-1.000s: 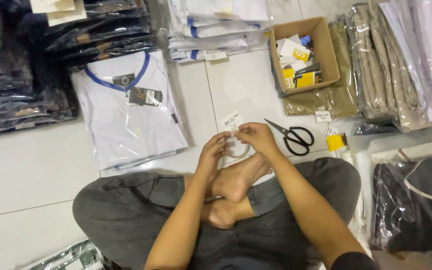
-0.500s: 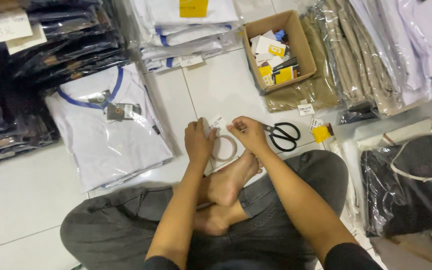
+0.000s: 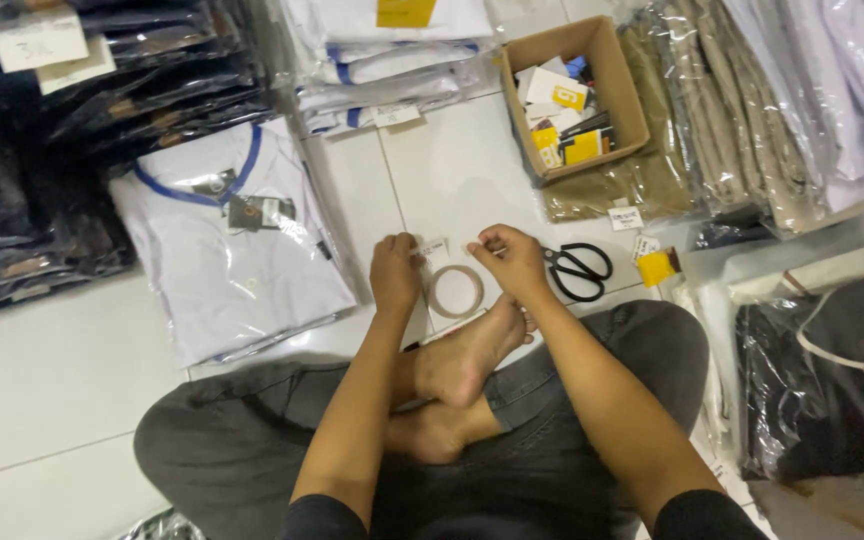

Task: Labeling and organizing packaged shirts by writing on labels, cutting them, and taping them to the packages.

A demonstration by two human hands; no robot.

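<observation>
Compared with half a second ago, the hands are drawing apart — the left hand [image 3: 395, 272] and the right hand [image 3: 510, 260] were almost touching over the tape roll [image 3: 454, 291] and are now standing to either side of it, just above the floor. The left fingers are pinching a small white paper tag [image 3: 433, 248]; the right fingers are closed in a pinch too, but on what I cannot tell — possibly a clear tape end, too thin to see. Judgement: the spreading looks like a short length being pulled or a tag being freed, so the work on the tag is under way, not finished.

The tape roll is lying flat on the white floor tile [image 3: 452, 170], just in front of the crossed bare feet [image 3: 462, 355], between the two hands.

Materials and shapes:
- tape roll — thin ring, pale translucent, glossy.
- scissors [image 3: 579, 268] — black handles, lying closed just right of the right hand.
- folded white shirt [image 3: 237, 250] with blue collar trim, in crinkly clear plastic, left of the hands.
- cardboard box [image 3: 620, 95] — open, holding white and yellow cards.
- stacks of bagged garments, dark at left, khaki and white at right.
</observation>
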